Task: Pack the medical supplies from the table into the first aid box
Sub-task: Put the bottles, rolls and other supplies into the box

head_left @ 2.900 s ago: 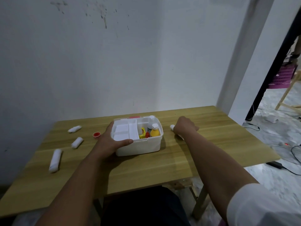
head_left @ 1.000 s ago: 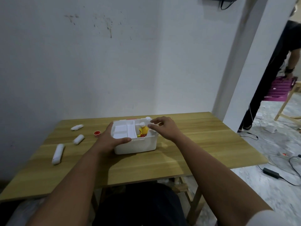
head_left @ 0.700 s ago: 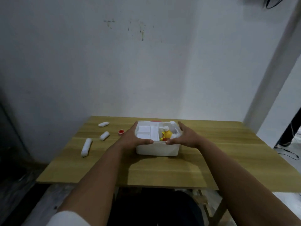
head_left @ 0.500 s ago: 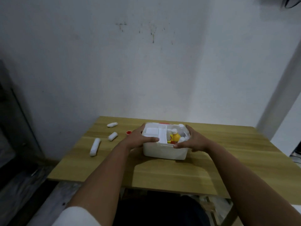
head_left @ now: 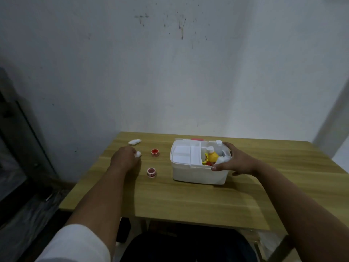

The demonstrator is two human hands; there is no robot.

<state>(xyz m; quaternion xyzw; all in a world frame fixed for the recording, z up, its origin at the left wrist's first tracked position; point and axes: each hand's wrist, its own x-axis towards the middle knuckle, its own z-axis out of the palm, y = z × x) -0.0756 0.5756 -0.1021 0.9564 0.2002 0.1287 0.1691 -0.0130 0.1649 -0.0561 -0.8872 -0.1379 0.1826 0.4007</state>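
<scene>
The white first aid box (head_left: 198,173) stands open on the wooden table (head_left: 188,203). Inside it are a yellow bottle (head_left: 213,156), a white bottle (head_left: 219,146) and white dividers. My right hand (head_left: 235,161) grips the box's right rim, thumb over the front corner. To the left of the box, my left hand (head_left: 123,159) is curled over a white bandage roll (head_left: 138,153); only the roll's end shows. Another white bandage roll (head_left: 134,141) lies at the table's far left. Two small red tape rolls (head_left: 155,152) (head_left: 151,172) sit between my left hand and the box.
A white wall rises right behind the table. The table's left edge (head_left: 83,178) drops off to a dark floor and a dark panel. My dark-clothed lap (head_left: 185,244) is below the front edge.
My left hand has let go of the box's left side and moved left onto a bandage roll. My right hand stays on the box's right side. The view has tilted down.
</scene>
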